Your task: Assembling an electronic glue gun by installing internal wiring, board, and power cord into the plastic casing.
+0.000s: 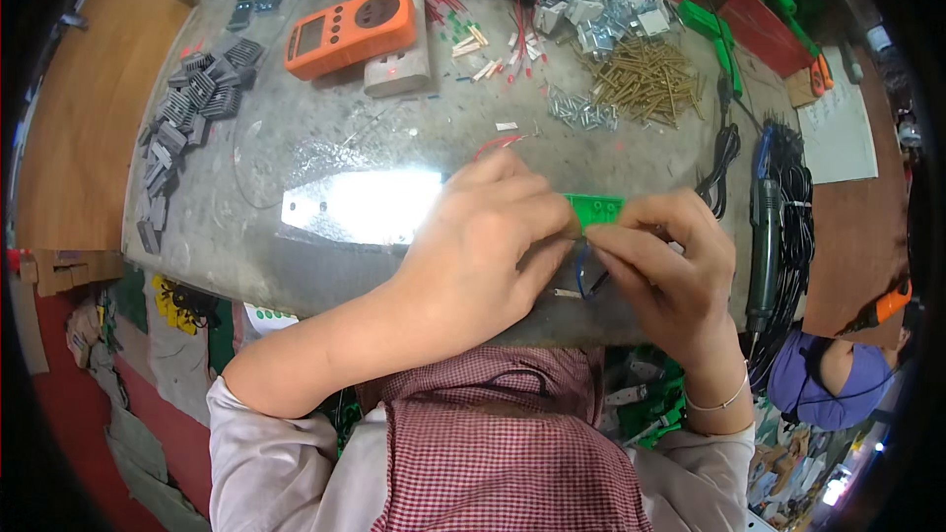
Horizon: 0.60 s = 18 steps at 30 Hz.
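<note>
So closest to us is the red checked apron (512, 463), and just past it both our hands meet at the near side of the grey bench (296, 133), over a little green part (598, 207). That part sits between the two sets of fingertips, partly covered by them. Our left hand (488, 236) is curled with its fingertips at the part's left end, though we can't tell how firmly it grips, since the knuckles hide the contact. Our right hand (680, 261) has thumb and forefinger drawn close at the part's lower edge; whether anything is pinched there, we can't tell. A blue wire (580, 271) hangs just below those fingertips, so our guess is this is fiddly fitting work between wire and part. If so, we'd let the left hand do nothing but steady the part and leave the fine moves to the right. We'd hold the wire near its end so it doesn't buckle, ease it instead of forcing it, and tip the left knuckles back a bit so we can actually see the contact spot. Watch the glare too: the shiny metal plate (370, 207) left of our hand is blown out white, which can't help with small stuff. A light tug afterwards seems a sensible check.
</note>
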Tool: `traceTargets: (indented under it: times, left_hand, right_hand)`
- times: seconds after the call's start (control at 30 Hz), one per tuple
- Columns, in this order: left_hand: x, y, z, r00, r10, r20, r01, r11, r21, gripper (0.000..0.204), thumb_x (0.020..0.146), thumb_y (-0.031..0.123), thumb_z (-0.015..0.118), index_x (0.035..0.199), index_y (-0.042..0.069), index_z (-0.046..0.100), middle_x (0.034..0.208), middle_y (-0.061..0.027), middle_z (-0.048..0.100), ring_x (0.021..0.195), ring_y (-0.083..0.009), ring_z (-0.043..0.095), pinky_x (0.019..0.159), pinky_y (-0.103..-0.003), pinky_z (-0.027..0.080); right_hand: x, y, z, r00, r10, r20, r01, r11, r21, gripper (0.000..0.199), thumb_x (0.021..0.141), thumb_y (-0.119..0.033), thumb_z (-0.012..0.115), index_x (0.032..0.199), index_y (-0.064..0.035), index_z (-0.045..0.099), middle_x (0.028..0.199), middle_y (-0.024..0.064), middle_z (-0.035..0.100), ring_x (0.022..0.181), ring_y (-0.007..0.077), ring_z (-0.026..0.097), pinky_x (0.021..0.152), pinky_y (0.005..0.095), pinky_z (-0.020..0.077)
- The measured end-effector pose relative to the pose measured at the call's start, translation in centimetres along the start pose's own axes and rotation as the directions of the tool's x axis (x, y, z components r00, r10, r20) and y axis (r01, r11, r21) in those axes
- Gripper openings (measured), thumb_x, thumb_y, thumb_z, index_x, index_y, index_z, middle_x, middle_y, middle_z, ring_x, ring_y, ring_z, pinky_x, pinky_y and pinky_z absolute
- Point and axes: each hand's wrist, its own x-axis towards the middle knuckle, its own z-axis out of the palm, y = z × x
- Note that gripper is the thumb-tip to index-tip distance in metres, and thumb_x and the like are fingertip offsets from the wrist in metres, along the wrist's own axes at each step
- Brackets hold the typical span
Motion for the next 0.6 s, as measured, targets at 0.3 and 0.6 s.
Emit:
traceTargets:
  times: [0.3,0.6]
  left_hand:
    - [-0.2,0.4,0.4,0.988,-0.155,-0.009,0.151,0.97,-0.19,0.015,0.073,0.0,0.074,0.086,0.003,0.068,0.083,-0.0075,0.066,0.084,-0.0257,0.06,0.075,-0.036,0.049]
    - [-0.6,-0.1,1.8,0.968,0.205,-0.141,-0.176,0.964,0.198,0.022,0.063,-0.003,0.073,0.082,0.006,0.068,0.078,-0.0041,0.065,0.078,-0.0271,0.057,0.067,-0.035,0.047]
  right_hand:
    - [0.3,-0.1,0.6,0.997,0.072,0.027,-0.074,0.995,0.06,0.01,0.077,-0.004,0.072,0.085,-0.0045,0.065,0.081,0.009,0.057,0.068,0.0254,0.059,0.059,0.0355,0.0474]
    - [0.4,0.9,0.3,0.379,0.351,0.856,-0.788,-0.362,0.498,0.01,0.091,-0.009,0.063,0.088,-0.0065,0.054,0.068,0.002,0.053,0.053,0.0119,0.047,0.048,0.0274,0.0384]
